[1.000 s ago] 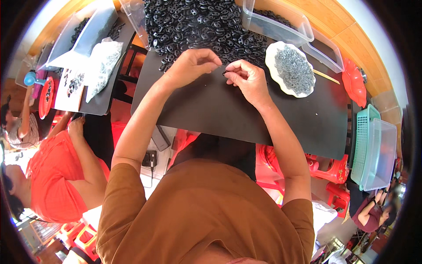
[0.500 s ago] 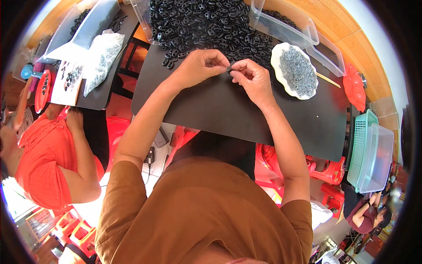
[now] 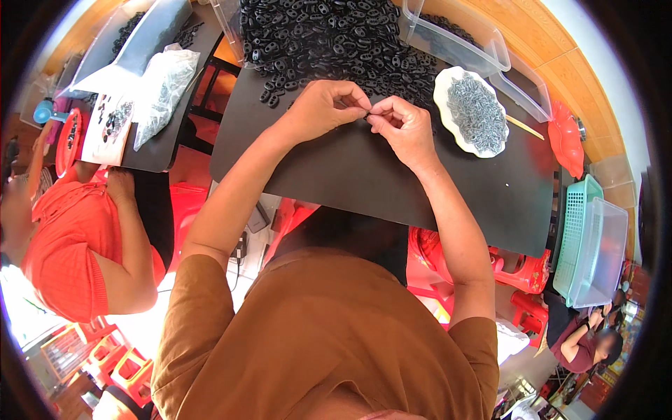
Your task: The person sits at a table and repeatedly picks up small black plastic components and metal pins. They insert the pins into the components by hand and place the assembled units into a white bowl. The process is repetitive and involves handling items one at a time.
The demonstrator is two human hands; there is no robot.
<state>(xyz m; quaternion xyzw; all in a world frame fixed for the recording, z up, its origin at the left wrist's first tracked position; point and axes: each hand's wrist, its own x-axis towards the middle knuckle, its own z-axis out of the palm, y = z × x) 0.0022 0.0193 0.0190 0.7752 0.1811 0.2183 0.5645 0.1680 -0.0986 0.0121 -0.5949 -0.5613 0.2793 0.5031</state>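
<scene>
Now the left hand [image 3: 323, 108] and the right hand [image 3: 402, 127] meet fingertip to fingertip above the black mat [image 3: 364, 175], just left of the frame's centre top. A second ago they were a little apart, the right one pinching a thin piece on its own; half a second ago they had drawn together, and they stay joined now, both sets of fingers pinched on one small dark part [image 3: 369, 116] that is too tiny to make out. The view has also tipped slightly, so the pile sits higher in the frame.

Just above the hands lies the heap of small black plastic pieces [image 3: 329, 42], spilling onto the mat's upper edge. To the right of the hands, a white oval dish [image 3: 448, 122] holds small grey metal bits. Above it stands a clear plastic bin [image 3: 455, 35], and a second clear tray runs toward the right.

At the upper left, a clear plastic bag [image 3: 162, 84] with pale contents lies crumpled on a neighbouring dark table, beside a white card [image 3: 105, 129] with dark bits on it and a red round dish [image 3: 68, 140]. At the right edge a teal basket [image 3: 575, 231] sits nested with a clear tub [image 3: 605, 252].
</scene>
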